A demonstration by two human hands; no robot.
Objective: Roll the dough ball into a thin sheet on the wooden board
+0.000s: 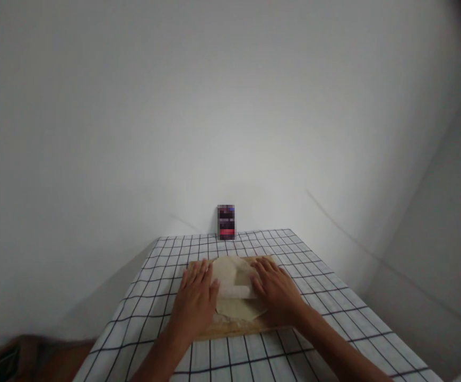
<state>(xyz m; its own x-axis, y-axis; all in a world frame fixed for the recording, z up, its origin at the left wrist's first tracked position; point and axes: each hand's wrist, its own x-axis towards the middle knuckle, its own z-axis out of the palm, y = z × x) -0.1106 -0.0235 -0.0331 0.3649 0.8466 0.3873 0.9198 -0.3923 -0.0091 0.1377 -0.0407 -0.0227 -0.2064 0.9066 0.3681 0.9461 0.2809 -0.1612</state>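
Note:
A pale rolling pin (236,292) lies crosswise on a thin, flat sheet of dough (238,309). Over the pin's left end rests my left hand (196,297), its fingers stretched forward and the thumb apart. My right hand (276,289) lies over the other end, fingers extended and palm down. Both ends of the pin are hidden under my hands. Beneath the dough is a wooden board (230,330), dusted with flour near its front edge. The dough reaches beyond the pin toward the board's back edge.
A black-and-white checked cloth (142,318) covers the table. At its back edge a blurred, dark upright object (226,223) leans against the white wall (230,116). Something brown (27,355) stands low at the left, and a line runs along the right wall.

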